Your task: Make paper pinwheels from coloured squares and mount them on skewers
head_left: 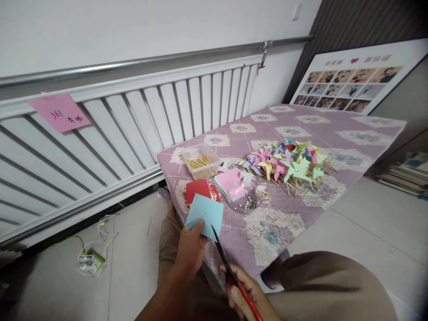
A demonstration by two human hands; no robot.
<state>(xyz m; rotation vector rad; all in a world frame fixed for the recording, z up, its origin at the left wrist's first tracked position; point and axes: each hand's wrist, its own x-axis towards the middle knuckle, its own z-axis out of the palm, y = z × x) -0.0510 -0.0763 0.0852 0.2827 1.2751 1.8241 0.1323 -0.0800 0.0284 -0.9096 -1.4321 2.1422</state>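
Note:
My left hand (193, 245) pinches a square of light blue paper (205, 213) by its near edge, thumb on top. A slit runs inward from the paper's left corner, near my thumb. My right hand (245, 292) is wrapped round the red handles of a pair of scissors (224, 258) with dark blades. The blade tips lie at the paper's near right corner. Just beyond the blue sheet, red paper squares (198, 191) rest on the table, partly covered by it. To their right is a stack of pink and pale paper squares (230, 183).
The purple floral tablecloth (230, 223) carries a clear box of wooden sticks (200, 161), a bag of small metal fasteners (249, 203) and a pile of paper pinwheels (287, 165). A white radiator (187, 107) stands left; a green power strip (95, 262) lies on the floor.

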